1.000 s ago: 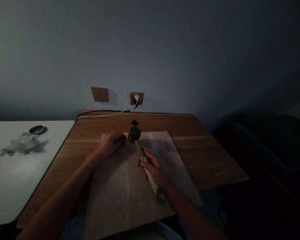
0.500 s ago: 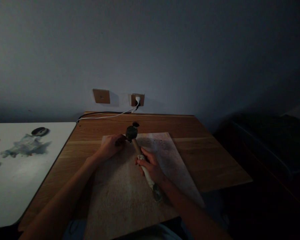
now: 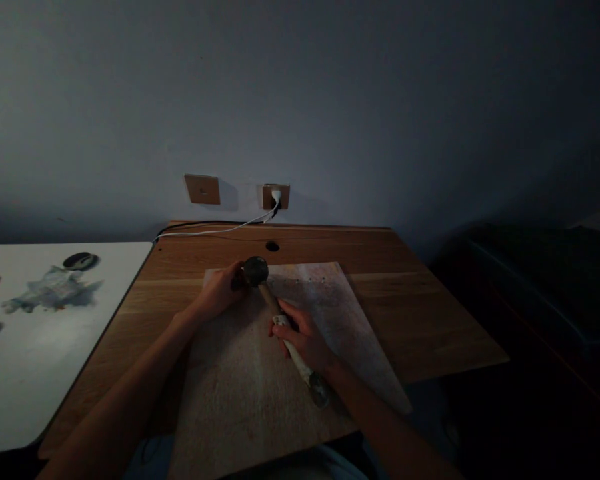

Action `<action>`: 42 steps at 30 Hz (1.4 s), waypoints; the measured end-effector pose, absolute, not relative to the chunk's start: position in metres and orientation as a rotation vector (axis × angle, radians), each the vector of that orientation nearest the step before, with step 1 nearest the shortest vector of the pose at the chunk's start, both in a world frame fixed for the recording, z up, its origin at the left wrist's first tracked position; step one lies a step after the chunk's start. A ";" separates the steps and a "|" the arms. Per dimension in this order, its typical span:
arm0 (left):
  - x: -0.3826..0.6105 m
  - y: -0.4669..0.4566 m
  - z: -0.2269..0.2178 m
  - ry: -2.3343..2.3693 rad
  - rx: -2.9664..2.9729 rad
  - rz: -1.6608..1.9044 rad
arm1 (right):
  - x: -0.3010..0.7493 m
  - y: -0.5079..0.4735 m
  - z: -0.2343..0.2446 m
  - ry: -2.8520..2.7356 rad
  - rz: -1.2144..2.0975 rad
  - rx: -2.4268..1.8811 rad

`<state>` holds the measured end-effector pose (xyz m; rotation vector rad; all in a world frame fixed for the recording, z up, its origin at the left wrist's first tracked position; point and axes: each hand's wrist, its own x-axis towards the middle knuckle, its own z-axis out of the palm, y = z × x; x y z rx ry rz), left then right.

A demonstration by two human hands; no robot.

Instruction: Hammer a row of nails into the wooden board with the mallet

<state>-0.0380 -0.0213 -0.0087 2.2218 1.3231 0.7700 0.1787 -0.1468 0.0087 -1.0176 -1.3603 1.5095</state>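
A person's right hand [image 3: 304,339] grips a mallet [image 3: 300,363] by its pale handle, the dark head near the far edge of a board [image 3: 240,380] on a wooden table [image 3: 425,317]. The left hand [image 3: 223,288] curls beside the head; whether it holds anything cannot be told.
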 end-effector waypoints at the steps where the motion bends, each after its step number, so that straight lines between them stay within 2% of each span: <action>1: -0.038 -0.022 -0.008 1.323 2.220 0.768 | 0.179 -0.146 0.008 -1.365 1.509 -1.023; 42: -0.036 -0.025 0.000 1.328 2.209 0.748 | 0.176 -0.149 0.014 -1.427 1.478 -1.077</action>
